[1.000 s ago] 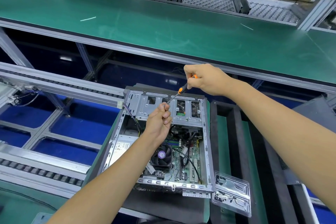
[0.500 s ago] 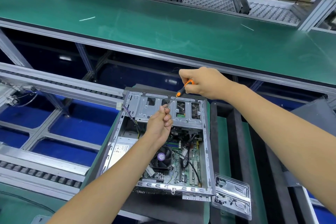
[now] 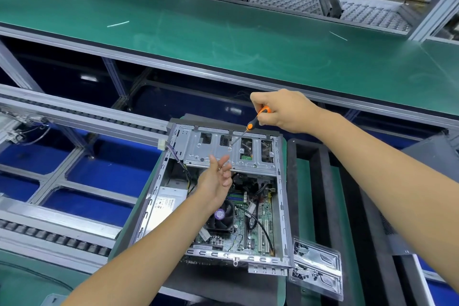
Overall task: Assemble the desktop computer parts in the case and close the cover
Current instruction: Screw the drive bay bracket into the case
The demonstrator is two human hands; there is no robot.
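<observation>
The open grey computer case (image 3: 280, 196) is bare sheet metal with a dull, stamped finish. The screwdriver (image 3: 250, 124) has a glossy orange and black plastic handle and a thin bright steel shaft. The long green bench mat (image 3: 223, 40) looks smooth and faintly shiny. The clear plastic blister tray (image 3: 320, 271) glints; the dark foam insert (image 3: 323, 181) is matt.

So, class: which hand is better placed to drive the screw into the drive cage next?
Right hand: it grips the screwdriver, tip on the drive cage. Left hand is open, holding nothing.

Open computer case (image 3: 280, 196) lying flat, motherboard (image 3: 250, 221) exposed, cover off
</observation>
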